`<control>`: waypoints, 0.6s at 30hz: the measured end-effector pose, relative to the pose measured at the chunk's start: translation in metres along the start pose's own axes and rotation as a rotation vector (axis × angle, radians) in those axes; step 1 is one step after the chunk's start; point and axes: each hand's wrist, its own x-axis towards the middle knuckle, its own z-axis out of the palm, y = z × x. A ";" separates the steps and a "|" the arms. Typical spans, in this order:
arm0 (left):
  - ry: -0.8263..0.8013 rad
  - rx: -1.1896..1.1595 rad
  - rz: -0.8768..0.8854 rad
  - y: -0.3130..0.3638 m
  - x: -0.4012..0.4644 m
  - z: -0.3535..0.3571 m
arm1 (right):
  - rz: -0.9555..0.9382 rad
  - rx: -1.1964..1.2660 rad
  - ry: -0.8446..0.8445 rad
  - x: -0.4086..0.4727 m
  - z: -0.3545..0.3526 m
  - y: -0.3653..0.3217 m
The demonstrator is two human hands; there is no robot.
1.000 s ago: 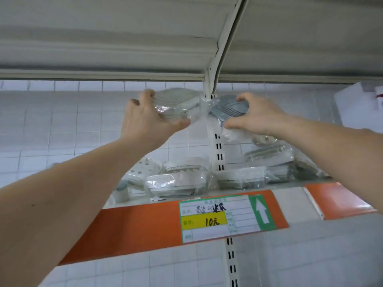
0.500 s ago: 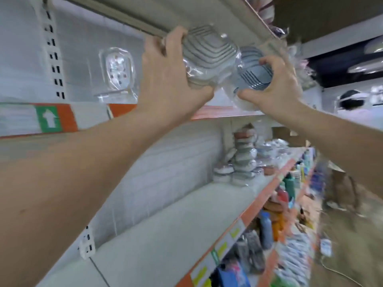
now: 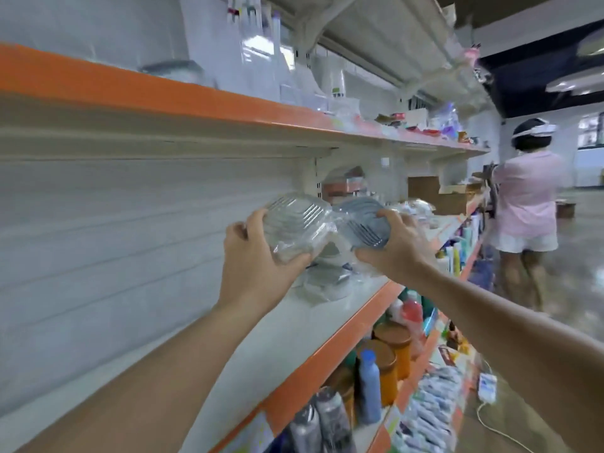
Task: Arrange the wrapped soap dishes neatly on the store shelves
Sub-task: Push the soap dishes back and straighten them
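Observation:
My left hand [image 3: 255, 256] grips a clear ribbed soap dish [image 3: 294, 223] wrapped in plastic film. My right hand [image 3: 395, 246] grips a grey ribbed wrapped soap dish [image 3: 362, 220] right beside it. Both dishes hang just above the white middle shelf [image 3: 277, 348], which has an orange front edge. Under my hands several more wrapped soap dishes [image 3: 323, 282] lie on that shelf. Further along it stand other wrapped dishes [image 3: 415, 207], blurred.
The upper shelf [image 3: 163, 93] carries clear plastic packs. Bottles and jars [image 3: 382, 371] fill the lower shelves at the right. A person in a pink shirt [image 3: 523, 204] stands in the aisle at the far right. A white cable [image 3: 490, 416] lies on the floor.
I have carried both wrapped dishes from the upper shelf down to the middle shelf, while my view swung right along the aisle. Both hands keep their hold.

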 end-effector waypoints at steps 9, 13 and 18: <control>0.140 0.204 -0.733 -0.097 0.065 0.162 | -0.080 -0.063 -0.222 0.123 0.118 0.076; 0.159 0.119 -0.951 -0.117 0.080 0.198 | -0.171 -0.013 -0.126 0.169 0.147 0.064; -0.048 0.340 -0.950 -0.115 0.075 0.229 | -0.396 0.028 -0.104 0.201 0.186 0.038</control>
